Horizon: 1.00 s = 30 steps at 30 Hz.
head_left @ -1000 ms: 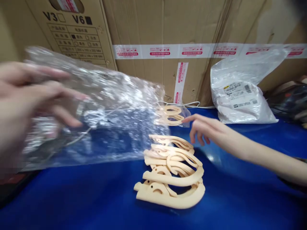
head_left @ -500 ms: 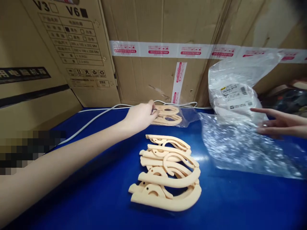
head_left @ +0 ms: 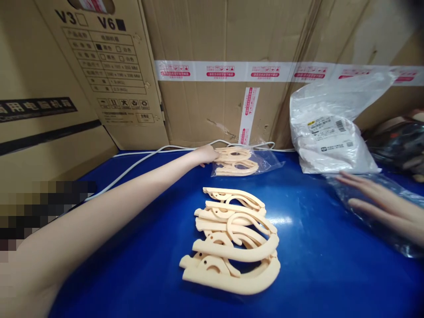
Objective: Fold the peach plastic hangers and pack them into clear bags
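My left hand (head_left: 206,154) is at the left end of a clear bag of cream folding hangers (head_left: 236,168), near the back of the blue table. Its fingers curl around that end and are partly hidden. My right hand (head_left: 386,207) lies palm down with fingers stretched out, over an empty crinkled plastic bag (head_left: 357,198) at the right. The hand covers much of this bag. Between and in front of my hands, several loose cream folding hangers (head_left: 232,282) lie in an overlapping row, folded up.
A white plastic package with a printed label (head_left: 331,137) stands at the back right. Cardboard boxes (head_left: 205,35) wall off the back and left. A white cable (head_left: 132,170) runs along the table's rear. Dark wrapped items (head_left: 400,141) sit at the far right.
My right hand has moved down and the crinkled bag has shifted right and toward me, uncovering the white package's base. The bagged hangers have shifted slightly right against my left hand.
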Each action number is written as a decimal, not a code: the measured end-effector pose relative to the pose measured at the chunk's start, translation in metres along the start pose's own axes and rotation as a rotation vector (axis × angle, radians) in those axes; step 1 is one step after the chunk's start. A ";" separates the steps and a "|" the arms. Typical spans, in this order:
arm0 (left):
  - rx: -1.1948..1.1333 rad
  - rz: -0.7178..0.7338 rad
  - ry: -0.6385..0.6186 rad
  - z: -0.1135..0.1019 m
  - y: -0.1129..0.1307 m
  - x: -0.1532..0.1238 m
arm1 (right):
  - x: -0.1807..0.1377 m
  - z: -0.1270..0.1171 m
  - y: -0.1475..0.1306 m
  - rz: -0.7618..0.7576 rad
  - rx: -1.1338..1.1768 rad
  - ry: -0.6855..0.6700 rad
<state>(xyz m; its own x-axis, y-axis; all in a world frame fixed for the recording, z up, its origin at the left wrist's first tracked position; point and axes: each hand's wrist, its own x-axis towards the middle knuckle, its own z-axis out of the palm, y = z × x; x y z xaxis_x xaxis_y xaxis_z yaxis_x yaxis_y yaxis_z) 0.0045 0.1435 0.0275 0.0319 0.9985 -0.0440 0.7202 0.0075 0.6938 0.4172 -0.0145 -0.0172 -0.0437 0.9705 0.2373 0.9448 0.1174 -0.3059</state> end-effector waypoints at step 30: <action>-0.845 -0.036 -0.021 0.007 -0.005 -0.079 | 0.134 0.033 -0.166 0.006 0.780 -0.493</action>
<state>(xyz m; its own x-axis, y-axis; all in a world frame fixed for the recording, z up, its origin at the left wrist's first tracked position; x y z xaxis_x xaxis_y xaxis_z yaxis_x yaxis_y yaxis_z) 0.0029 0.0641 0.0224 0.0377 0.9958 -0.0834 -0.0388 0.0848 0.9956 0.2441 0.1026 0.0352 -0.3417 0.9306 -0.1308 0.4666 0.0472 -0.8832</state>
